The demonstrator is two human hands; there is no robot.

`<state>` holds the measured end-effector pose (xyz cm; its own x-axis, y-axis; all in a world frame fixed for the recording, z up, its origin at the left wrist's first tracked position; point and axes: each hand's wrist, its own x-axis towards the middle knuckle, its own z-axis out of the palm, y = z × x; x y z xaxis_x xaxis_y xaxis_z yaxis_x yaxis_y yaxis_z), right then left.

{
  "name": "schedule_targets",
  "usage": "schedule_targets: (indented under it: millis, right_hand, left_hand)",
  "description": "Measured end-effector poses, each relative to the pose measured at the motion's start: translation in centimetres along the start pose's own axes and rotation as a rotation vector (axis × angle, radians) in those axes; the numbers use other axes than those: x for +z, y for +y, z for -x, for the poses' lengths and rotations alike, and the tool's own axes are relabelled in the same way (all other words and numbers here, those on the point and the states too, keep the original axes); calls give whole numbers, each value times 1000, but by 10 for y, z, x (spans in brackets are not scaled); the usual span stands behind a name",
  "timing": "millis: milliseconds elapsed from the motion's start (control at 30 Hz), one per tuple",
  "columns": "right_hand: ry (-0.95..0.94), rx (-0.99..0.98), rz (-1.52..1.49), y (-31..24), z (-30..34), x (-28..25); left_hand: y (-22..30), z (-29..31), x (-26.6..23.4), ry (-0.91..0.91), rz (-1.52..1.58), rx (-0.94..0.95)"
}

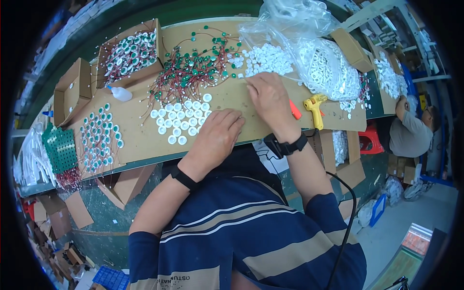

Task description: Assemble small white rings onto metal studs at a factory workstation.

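Currently we rest our left hand [216, 135] flat and empty on the bench [140, 137] beside the laid-out white discs [180, 118], right hand [268, 95] pinching at the loose pile [266, 59]; we judge a sideways brush could scatter the rows.

White round discs [180, 121] — flat rows on cardboard.

Both hands rest on the cardboard sheet [227, 96], left hand [217, 135] beside white discs [181, 118], right hand [270, 96] near green parts [193, 67].
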<state>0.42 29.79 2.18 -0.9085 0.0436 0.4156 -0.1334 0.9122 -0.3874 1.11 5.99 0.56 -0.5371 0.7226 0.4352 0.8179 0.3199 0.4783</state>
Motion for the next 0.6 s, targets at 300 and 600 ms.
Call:
schedule_targets:
  millis: [300, 600]
  right_hand:
    - [-41, -95, 107, -1, -24, 17]
    - [-159, -37, 51, 2, -19, 14]
  left_hand:
    - [-5, 7, -4, 4, -10, -10]
    - [-5, 8, -5, 34, 18, -24]
